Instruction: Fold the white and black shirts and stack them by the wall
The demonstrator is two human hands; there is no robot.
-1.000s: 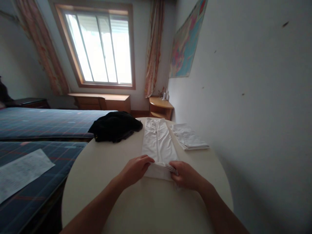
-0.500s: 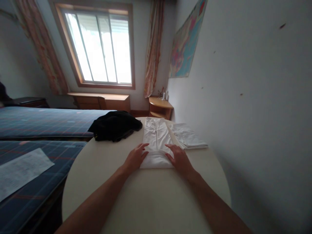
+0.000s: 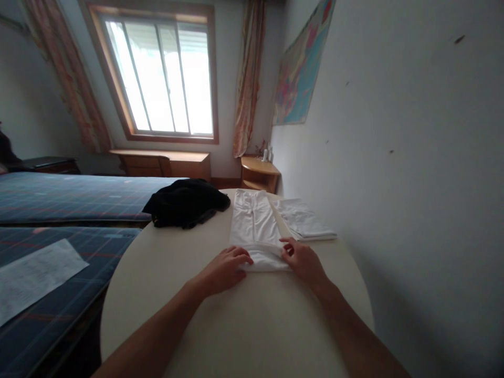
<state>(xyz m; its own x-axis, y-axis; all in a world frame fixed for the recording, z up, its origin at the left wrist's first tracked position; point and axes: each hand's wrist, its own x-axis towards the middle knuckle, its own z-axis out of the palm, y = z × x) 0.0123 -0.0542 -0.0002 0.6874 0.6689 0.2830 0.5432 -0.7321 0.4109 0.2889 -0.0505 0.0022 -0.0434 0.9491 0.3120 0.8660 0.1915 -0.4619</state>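
A long white garment [image 3: 255,218] lies flat on the round cream table, its near end turned over into a flat fold. My left hand [image 3: 226,269] is closed on the left end of that fold, thumb low by the near edge and fingers on top. At the right end of the fold, my right hand [image 3: 304,261] pinches the cloth between thumb and fingers. Just right of the garment lies a second white piece of cloth [image 3: 305,220], folded flat. Farther to the left is a crumpled black garment [image 3: 185,203].
The round table [image 3: 165,278] stands close to the wall [image 3: 413,210] on the right. On the left are beds with blue plaid mattresses [image 3: 86,197] and a sheet of paper [image 3: 39,275]. Behind the table are a corner shelf [image 3: 260,167] and a desk [image 3: 189,164].
Both hands have moved nearer to me, from over the garment to the ends of its near fold. Their fingers have closed on the cloth there.
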